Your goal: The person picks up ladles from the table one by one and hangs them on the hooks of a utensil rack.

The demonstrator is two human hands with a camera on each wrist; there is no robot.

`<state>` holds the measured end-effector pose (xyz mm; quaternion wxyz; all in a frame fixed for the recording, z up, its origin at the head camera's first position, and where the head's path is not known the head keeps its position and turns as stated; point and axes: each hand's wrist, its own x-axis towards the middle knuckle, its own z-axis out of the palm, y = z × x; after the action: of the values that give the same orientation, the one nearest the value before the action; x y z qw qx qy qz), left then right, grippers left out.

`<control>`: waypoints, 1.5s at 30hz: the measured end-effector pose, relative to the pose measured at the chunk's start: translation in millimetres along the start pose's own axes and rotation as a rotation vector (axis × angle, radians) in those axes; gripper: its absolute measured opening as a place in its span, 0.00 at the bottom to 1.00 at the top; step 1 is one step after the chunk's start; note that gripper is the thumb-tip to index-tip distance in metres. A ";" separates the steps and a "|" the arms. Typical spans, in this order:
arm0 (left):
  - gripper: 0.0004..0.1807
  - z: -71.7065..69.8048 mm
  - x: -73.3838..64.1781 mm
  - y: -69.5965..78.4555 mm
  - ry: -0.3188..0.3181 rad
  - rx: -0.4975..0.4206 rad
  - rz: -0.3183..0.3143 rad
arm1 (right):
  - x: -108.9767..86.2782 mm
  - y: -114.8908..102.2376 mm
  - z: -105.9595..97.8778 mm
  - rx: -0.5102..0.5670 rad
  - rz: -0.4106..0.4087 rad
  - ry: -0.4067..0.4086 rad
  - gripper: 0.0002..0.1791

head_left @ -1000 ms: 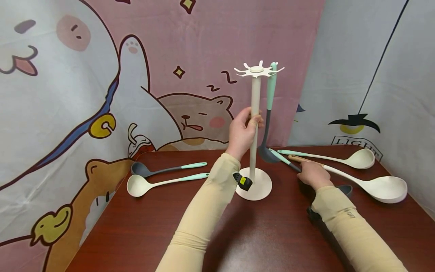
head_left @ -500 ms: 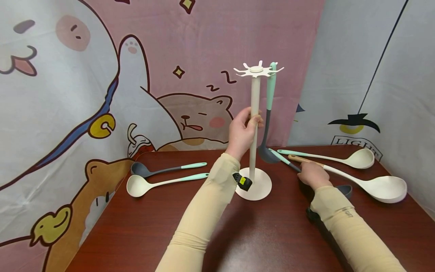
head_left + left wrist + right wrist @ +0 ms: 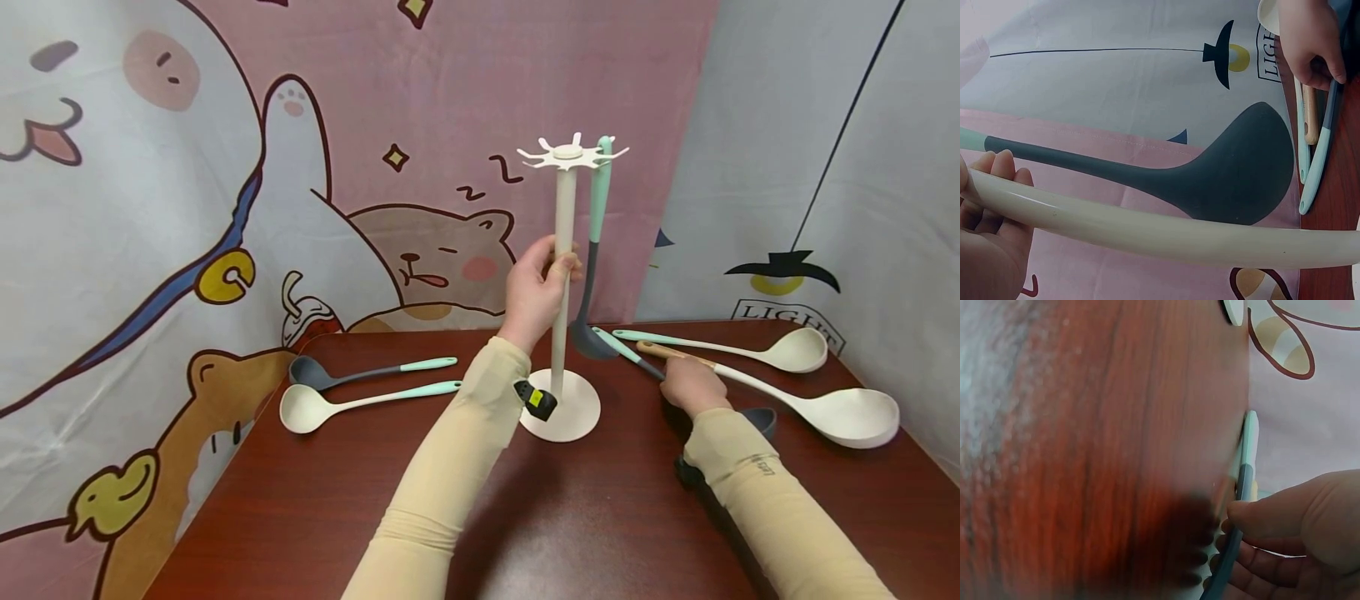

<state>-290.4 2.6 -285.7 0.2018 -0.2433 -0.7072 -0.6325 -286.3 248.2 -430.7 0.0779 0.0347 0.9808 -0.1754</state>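
Observation:
My left hand [image 3: 534,287] grips the cream pole [image 3: 564,212] of an upright utensil stand, its fingers wrapped partway up. From one hook of the stand's top hangs a dark grey ladle [image 3: 588,292] by its mint handle; its bowl [image 3: 1241,169] fills the middle of the left wrist view, behind the pole. Over at the right, my right hand [image 3: 693,385] pinches the shaft of another dark grey ladle [image 3: 628,352] that lies low over the table. Thumb and fingers close round that shaft [image 3: 1232,547] in the right wrist view. The wrist partly covers this ladle's bowl [image 3: 761,421].
Beyond my right hand lie a white ladle [image 3: 798,350] with a mint handle and a larger white ladle [image 3: 855,417] with a wooden-coloured handle. On the left side are a grey ladle [image 3: 311,375] and a white one [image 3: 303,410]. The stand's round base [image 3: 577,417] rests on the reddish-brown table [image 3: 337,517].

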 end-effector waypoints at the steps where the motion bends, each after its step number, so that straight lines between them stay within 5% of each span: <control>1: 0.09 0.1 -0.1 0.0 0.000 -0.003 0.001 | 0.5 0.0 0.4 0.001 0.004 0.001 0.09; 38: 0.08 -1.0 -1.7 2.7 -0.006 -0.010 -0.016 | -7.4 6.9 -9.4 0.094 -0.022 0.075 0.06; 45: 0.08 -0.2 -1.7 2.4 0.002 -0.030 -0.008 | -10.7 6.0 -11.3 0.137 -0.054 0.139 0.08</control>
<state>-287.6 2.5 -284.8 0.1961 -0.2427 -0.6985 -0.6440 -276.7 257.3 -420.6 0.0023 0.0255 0.9701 -0.2413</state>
